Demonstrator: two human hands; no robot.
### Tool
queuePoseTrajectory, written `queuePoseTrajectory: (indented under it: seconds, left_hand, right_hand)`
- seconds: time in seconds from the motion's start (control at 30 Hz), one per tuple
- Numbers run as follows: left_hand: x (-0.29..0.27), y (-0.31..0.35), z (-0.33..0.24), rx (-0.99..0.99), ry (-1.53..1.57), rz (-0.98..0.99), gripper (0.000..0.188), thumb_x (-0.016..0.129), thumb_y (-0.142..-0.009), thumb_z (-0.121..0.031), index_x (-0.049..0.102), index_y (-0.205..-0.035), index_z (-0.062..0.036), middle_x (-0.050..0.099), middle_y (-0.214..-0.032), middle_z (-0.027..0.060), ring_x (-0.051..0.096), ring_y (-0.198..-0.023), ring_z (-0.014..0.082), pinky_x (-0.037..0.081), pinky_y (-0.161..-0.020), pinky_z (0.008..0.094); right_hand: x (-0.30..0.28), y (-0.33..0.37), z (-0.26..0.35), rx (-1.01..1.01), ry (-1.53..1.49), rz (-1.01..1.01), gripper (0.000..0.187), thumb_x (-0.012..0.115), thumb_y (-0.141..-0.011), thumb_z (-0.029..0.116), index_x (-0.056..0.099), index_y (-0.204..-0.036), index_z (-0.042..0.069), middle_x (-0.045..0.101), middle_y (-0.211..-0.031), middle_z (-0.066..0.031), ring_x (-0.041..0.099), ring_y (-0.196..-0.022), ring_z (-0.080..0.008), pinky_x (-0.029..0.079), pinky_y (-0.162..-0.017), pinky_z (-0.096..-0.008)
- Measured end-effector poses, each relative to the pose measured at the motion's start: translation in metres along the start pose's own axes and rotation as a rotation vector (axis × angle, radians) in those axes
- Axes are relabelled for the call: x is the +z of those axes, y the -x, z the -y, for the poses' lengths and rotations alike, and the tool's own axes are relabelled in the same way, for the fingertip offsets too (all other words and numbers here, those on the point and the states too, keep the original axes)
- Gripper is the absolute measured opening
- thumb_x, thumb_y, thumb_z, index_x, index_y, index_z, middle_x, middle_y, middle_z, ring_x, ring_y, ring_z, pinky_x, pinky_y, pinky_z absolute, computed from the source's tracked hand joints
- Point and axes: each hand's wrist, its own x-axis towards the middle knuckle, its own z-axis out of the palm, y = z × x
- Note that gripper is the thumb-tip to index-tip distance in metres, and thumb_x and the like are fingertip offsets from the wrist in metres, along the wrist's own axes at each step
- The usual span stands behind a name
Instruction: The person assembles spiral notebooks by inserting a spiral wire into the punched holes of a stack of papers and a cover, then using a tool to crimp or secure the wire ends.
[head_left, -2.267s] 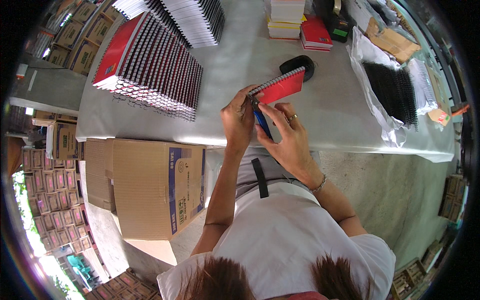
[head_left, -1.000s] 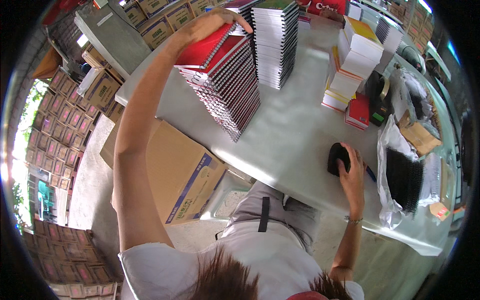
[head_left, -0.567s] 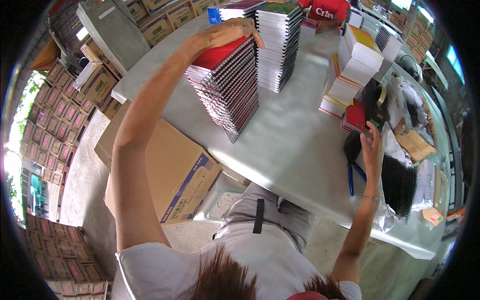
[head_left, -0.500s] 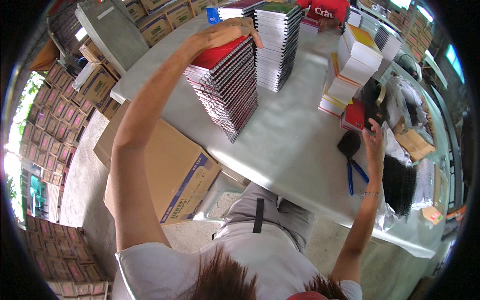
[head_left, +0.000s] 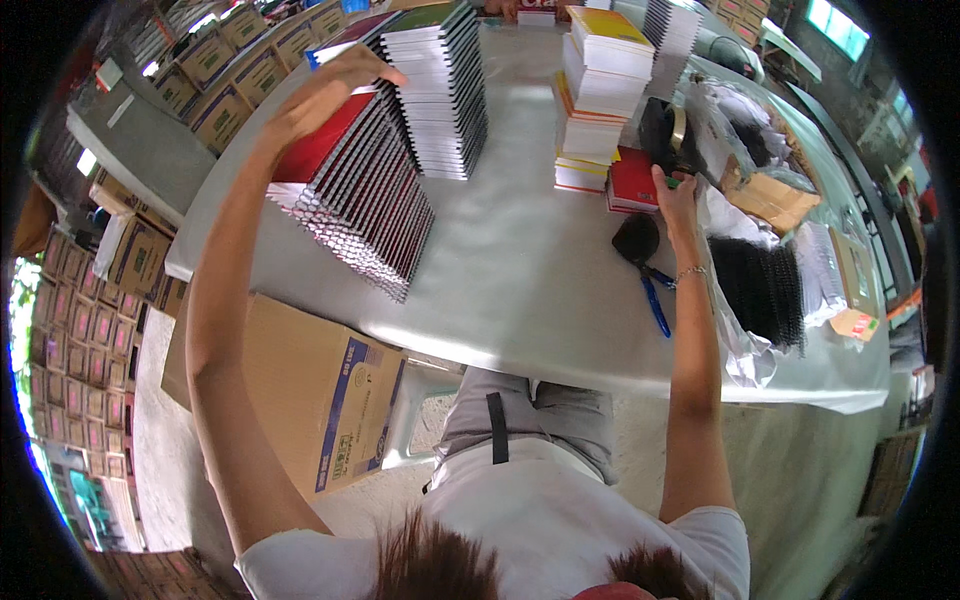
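My left hand (head_left: 345, 82) lies over the top of a tall stack of red-covered spiral-bound notebooks (head_left: 365, 190), its fingers stretched out flat. The stack's coil edges face right, and it leans slightly. On the right, my right hand (head_left: 678, 198) is beside a small red book (head_left: 632, 181), with the thumb at its right edge and the fingers apart. I cannot make out a small green bit between thumb and fingers. Blue-handled pliers (head_left: 653, 298) lie by my right wrist, with a dark rounded piece (head_left: 637, 238) at their upper end.
A green-topped stack of spiral notebooks (head_left: 437, 95) stands behind the red one. Unbound book blocks with yellow covers (head_left: 604, 80) are piled at the back right. Black binding coils (head_left: 758, 290) and plastic bags (head_left: 745, 120) lie at right. A cardboard box (head_left: 290, 390) stands left below the table.
The view has swung so the table things appear further left. My left hand stays on the red stack with its fingers straighter. My right hand's thumb and fingers have spread beside the red book.
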Motion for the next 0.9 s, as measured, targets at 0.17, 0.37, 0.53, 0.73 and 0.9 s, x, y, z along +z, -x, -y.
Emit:
queuePoseTrajectory:
  seconds: [0.17,0.37,0.53,0.73,0.9]
  left_hand:
    - [-0.04,0.0,-0.052,0.209,0.049,-0.27,0.028,0.051,-0.103,-0.02,0.071,-0.121,-0.0116,0.061,-0.118,0.0069,0.057,-0.112,0.0225,0.042,-0.102,0.0343]
    - [-0.003,0.032,-0.146,0.226,0.291,-0.288,0.028,0.051,-0.101,-0.012,0.07,-0.121,-0.0065,0.063,-0.108,0.0065,0.059,-0.099,0.0163,0.047,-0.086,0.0291]
    - [0.088,0.023,-0.151,0.29,0.61,-0.143,0.024,0.059,-0.101,-0.013,0.071,-0.122,-0.0105,0.06,-0.104,0.0031,0.055,-0.094,0.0135,0.044,-0.086,0.0278]
    - [0.215,0.016,-0.153,0.125,0.948,-0.255,0.025,0.068,-0.094,-0.014,0.07,-0.118,-0.0084,0.067,-0.097,0.0094,0.062,-0.086,0.0181,0.053,-0.08,0.0332]
    - [0.275,0.003,-0.171,-0.068,1.338,-0.393,0.053,0.069,-0.096,-0.024,0.048,-0.14,-0.0031,0.059,-0.106,0.0098,0.06,-0.093,0.0153,0.051,-0.083,0.0313]
  right_hand:
    - [0.0,-0.005,-0.023,0.057,0.05,0.144,0.076,0.08,-0.083,0.048,0.057,-0.126,-0.011,0.064,-0.117,-0.0198,0.062,-0.105,-0.0266,0.047,-0.092,-0.0367]
    - [-0.005,0.003,-0.018,0.036,0.011,0.234,0.045,0.079,-0.085,0.031,0.069,-0.106,-0.007,0.072,-0.097,-0.019,0.065,-0.085,-0.0252,0.049,-0.077,-0.0377]
    - [-0.01,-0.004,-0.048,-0.358,0.326,-0.057,0.043,0.074,-0.086,0.024,0.064,-0.115,-0.006,0.07,-0.097,-0.0267,0.069,-0.088,-0.0382,0.051,-0.075,-0.0475]
    - [-0.008,0.033,-0.021,-0.595,0.277,-0.353,0.03,0.066,-0.091,0.014,0.054,-0.112,-0.004,0.063,-0.108,-0.0232,0.064,-0.096,-0.04,0.05,-0.085,-0.0479]
    - [-0.058,0.139,0.084,-0.168,-0.455,-0.122,0.026,0.062,-0.101,0.026,0.05,-0.106,0.003,0.051,-0.104,-0.0061,0.053,-0.097,-0.0167,0.048,-0.084,-0.0323]
